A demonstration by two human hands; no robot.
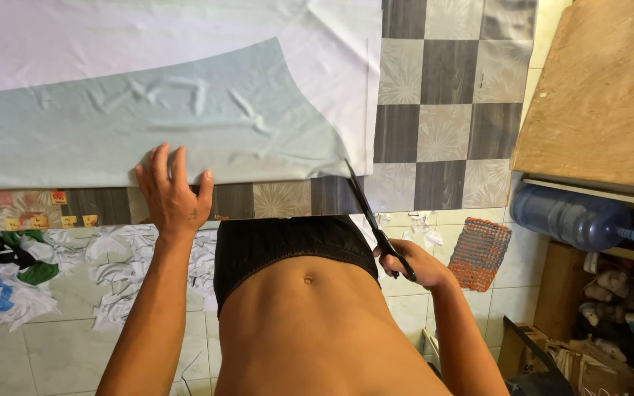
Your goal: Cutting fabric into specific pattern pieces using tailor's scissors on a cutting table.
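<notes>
A pale blue-grey fabric piece with a curved right edge lies on top of white cloth on a table covered in grey checkered sheeting. My left hand presses flat on the near edge of the blue-grey piece, fingers spread. My right hand grips black scissors by the handles, just off the table's front edge. The blades point up toward the near corner of the white cloth, where the curved edge ends.
A wooden board stands at the right, a blue water bottle lying below it. An orange mesh mat and fabric scraps lie on the tiled floor. Cardboard boxes and shoes sit at lower right.
</notes>
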